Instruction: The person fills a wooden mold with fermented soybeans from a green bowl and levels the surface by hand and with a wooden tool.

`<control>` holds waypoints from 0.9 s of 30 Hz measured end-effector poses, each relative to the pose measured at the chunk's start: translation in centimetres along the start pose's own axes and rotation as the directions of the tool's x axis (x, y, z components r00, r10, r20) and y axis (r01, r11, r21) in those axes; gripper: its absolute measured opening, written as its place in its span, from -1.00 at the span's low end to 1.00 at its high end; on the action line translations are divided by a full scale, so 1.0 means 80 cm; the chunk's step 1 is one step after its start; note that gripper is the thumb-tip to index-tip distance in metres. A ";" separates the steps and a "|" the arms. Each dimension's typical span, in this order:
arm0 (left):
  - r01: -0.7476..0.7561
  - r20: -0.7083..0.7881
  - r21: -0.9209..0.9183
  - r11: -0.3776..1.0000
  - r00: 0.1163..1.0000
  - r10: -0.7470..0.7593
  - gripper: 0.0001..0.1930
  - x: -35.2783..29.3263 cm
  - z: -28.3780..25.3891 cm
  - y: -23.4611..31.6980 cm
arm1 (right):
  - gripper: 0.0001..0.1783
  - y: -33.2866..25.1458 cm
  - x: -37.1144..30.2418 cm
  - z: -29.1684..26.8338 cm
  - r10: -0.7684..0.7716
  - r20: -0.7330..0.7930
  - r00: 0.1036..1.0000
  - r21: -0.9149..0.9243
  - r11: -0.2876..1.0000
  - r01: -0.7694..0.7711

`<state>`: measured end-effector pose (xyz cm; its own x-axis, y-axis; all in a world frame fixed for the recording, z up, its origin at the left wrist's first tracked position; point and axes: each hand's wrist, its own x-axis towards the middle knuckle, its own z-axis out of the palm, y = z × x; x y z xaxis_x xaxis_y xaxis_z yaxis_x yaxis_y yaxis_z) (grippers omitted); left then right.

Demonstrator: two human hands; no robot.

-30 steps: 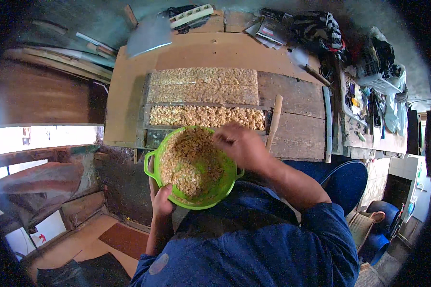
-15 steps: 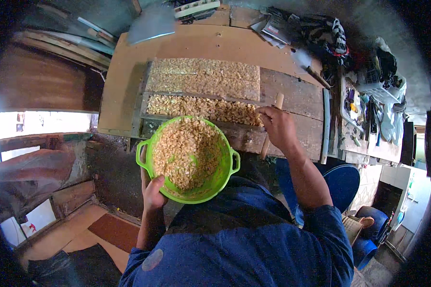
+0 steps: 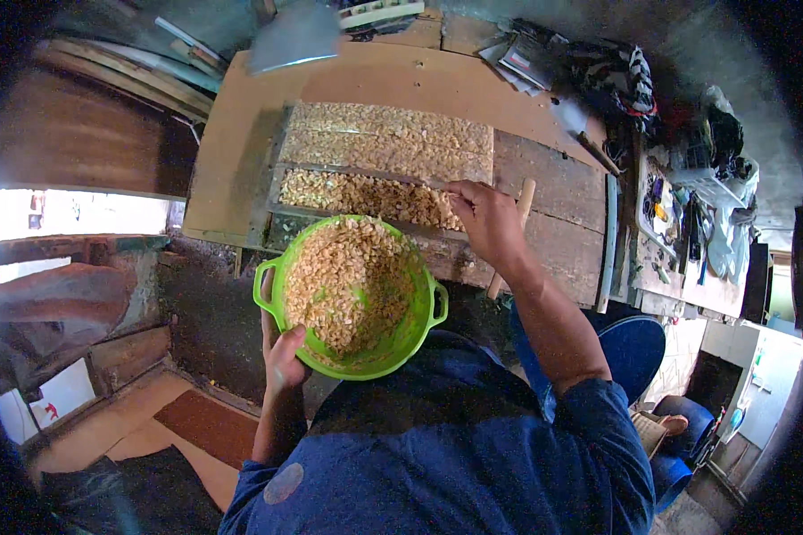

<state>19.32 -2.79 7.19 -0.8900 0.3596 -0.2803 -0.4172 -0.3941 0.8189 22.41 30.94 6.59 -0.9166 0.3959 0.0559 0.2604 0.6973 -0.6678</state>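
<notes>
My left hand point(image 3: 285, 358) is closed on the left side of a green two-handled bowl point(image 3: 412, 314), its thumb over the rim. Pale, flaky mixture point(image 3: 335, 276) fills much of the bowl, with bits of green bottom showing through. Beyond the bowl, a long strip of similar flakes point(image 3: 357, 195) lies in a narrow channel on a wooden board. My right hand point(image 3: 491, 225) is at the strip's right end, fingers bent and close together, tips at the flakes. Whatever they may pinch is hidden. Behind the strip lies a flat, smooth-topped slab of flakes point(image 3: 388, 138).
A round wooden rod point(image 3: 526, 198) lies on the board point(image 3: 562, 183), partly behind my right hand. Papers point(image 3: 519, 64) and a clear sheet point(image 3: 294, 40) are at the table's far side. On the right stands a cluttered side table with a plastic basket point(image 3: 709, 187).
My right hand has moved left along the strip, its fingertips now further in from the end. The view has shifted slightly. My left hand keeps its hold on the bowl.
</notes>
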 end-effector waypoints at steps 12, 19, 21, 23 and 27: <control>0.022 -0.009 0.003 1.000 1.000 -0.022 -0.07 -0.013 -0.049 0.008 | -0.76 -0.016 0.005 0.011 -0.081 -0.037 0.996 -0.008 0.997 0.081; 0.132 -0.167 0.171 0.976 0.981 -0.104 0.00 -0.018 -0.036 0.038 | -0.70 -0.094 -0.049 0.088 -0.503 0.214 0.838 0.154 0.864 0.479; 0.121 -0.144 0.165 0.979 0.985 -0.097 0.01 -0.020 -0.045 0.041 | -0.68 -0.135 -0.052 0.105 -0.398 0.533 0.746 0.045 0.895 0.445; 0.154 -0.192 0.167 0.974 0.974 -0.121 0.03 -0.024 -0.041 0.055 | -0.66 -0.151 -0.056 0.119 -0.211 0.783 0.586 -0.086 0.895 0.438; 0.116 -0.120 0.189 0.975 0.988 -0.095 0.06 -0.017 -0.055 0.071 | -0.68 -0.165 -0.057 0.146 -0.189 0.839 0.510 -0.013 0.931 0.365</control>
<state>17.38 -9.25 10.04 -0.8621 0.2912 -0.4147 -0.4757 -0.1828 0.8604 19.57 12.91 6.48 -0.7714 -0.4309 -0.4682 -0.0886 0.8014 -0.5915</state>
